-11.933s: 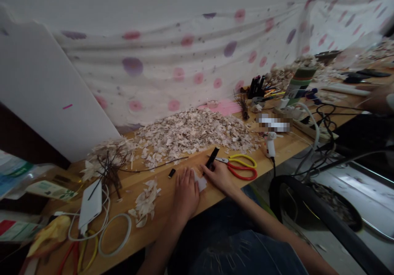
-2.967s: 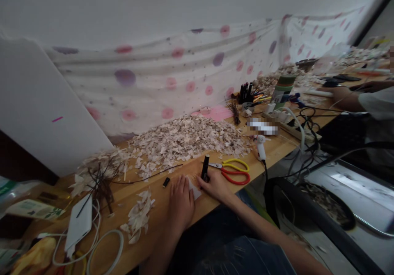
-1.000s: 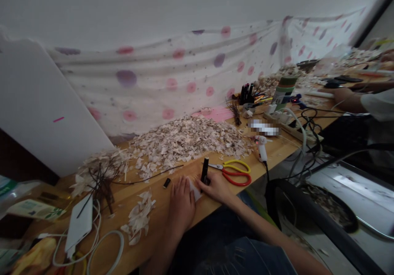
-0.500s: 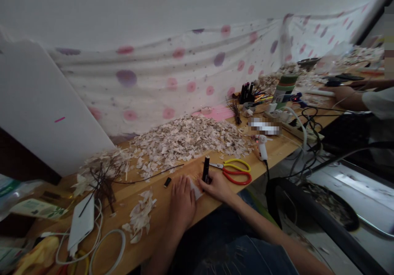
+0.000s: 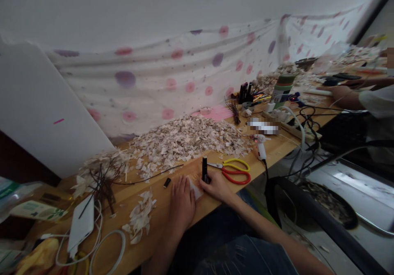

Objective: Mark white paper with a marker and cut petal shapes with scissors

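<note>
My right hand [image 5: 216,186] is closed around a black marker pen [image 5: 205,169], which stands nearly upright over the near edge of the table. Flat on the tabletop lies my left hand [image 5: 182,197], fingers stretched forward, its edge against a small whitish translucent sheet [image 5: 195,189]. The marker's tip is hidden behind my right fingers. A short black pen cap [image 5: 167,182] rests just beyond my left fingertips. Beside my right hand, scissors [image 5: 236,171] with one yellow and one red handle lie open on the wood.
A heap of pale flakes [image 5: 184,139] spreads behind my hands, and dry petals [image 5: 140,217] lie at left. A white glue gun [image 5: 261,147] is at right, near a power strip [image 5: 289,125]. A white power bank [image 5: 81,221] with cable sits far left. Another person's hand [image 5: 341,95] is at far right.
The view has shifted very slightly. Both hands keep their places, and the marker stays in my right hand.
</note>
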The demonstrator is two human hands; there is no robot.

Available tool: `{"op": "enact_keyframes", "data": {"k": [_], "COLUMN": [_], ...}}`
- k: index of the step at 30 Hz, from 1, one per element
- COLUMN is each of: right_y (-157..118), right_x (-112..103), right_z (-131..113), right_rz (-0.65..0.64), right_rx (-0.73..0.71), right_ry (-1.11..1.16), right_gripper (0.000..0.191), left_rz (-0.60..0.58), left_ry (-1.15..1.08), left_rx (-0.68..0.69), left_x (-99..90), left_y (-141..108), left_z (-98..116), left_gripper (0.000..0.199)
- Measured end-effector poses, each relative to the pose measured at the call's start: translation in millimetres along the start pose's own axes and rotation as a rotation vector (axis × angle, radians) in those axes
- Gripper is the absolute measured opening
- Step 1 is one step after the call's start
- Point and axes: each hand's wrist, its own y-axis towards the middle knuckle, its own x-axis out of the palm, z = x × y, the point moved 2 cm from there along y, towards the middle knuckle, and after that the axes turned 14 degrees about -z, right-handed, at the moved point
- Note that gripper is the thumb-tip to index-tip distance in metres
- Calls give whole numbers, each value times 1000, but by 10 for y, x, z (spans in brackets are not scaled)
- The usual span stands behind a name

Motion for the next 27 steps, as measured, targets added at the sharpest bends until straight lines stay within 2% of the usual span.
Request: {"op": "enact_keyframes", "data": {"k": [3,8,12,16,27], "right_y": [-3,-1,2,7,14], "right_x": [-8,1,-12,6,8], "right_z": [-2,-28,-23,-12,1], "right_rz": [26,-34,14,-29,15], "right_rx": [16,-7,18,-2,18], "right_ry": [5,1,-1,3,-12], "right_gripper": [25,24,21,22,24], "left_rz": [-1,-6,-1,8,9], "left_ry": [-2,-8,-11,-11,-5], "left_rx": [-1,-3,-3,-7,-5], "left_x": [-1,3,-4,-5,-2], "left_y": [1,4,0,-2,4], "left_z": [0,0,3,4,4], "left_gripper": [46,46,46,46,46]}}
